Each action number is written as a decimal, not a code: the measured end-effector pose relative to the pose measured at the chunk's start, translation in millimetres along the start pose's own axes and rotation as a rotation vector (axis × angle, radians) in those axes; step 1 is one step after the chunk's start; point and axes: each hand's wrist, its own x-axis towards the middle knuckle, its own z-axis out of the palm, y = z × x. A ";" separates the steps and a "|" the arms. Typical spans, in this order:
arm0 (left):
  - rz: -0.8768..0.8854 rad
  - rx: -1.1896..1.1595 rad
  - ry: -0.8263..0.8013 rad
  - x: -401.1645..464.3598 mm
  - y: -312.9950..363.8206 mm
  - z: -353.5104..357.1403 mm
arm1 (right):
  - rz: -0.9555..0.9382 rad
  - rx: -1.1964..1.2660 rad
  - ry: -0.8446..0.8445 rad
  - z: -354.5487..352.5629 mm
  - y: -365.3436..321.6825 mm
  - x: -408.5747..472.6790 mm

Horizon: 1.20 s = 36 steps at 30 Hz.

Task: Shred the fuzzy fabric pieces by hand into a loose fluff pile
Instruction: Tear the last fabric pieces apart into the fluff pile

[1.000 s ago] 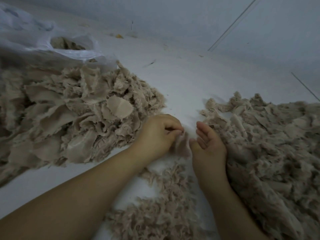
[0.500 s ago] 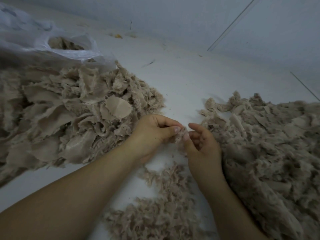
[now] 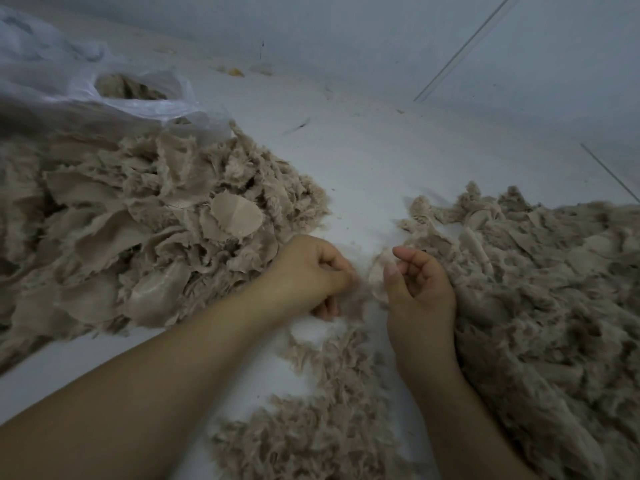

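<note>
Mid-shred: the left hand (image 3: 311,271) pinches a torn tuft, the right hand (image 3: 415,289) pinches the small beige fuzzy fabric scrap (image 3: 377,275) over the white tabletop (image 3: 363,168); next, another pull apart

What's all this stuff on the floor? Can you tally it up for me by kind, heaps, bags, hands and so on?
Heaps of beige fuzzy fabric: 3: left heap, right heap, loose fluff pile between the arms.
Clear plastic bags: 1: plastic bag, partly filled.
Hands at work: 2: left hand, right hand.
Total: 6
</note>
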 end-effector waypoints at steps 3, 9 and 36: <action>0.033 0.000 -0.044 -2.8 0.3 12.9 | -0.021 0.017 -0.041 0.4 -4.0 -2.5; 0.028 0.173 -0.284 -5.1 2.7 1.7 | -0.022 0.038 0.034 0.0 -4.3 -1.5; 0.011 -0.313 0.162 7.5 3.3 -4.8 | 0.113 0.073 -0.170 -1.0 -9.6 -4.7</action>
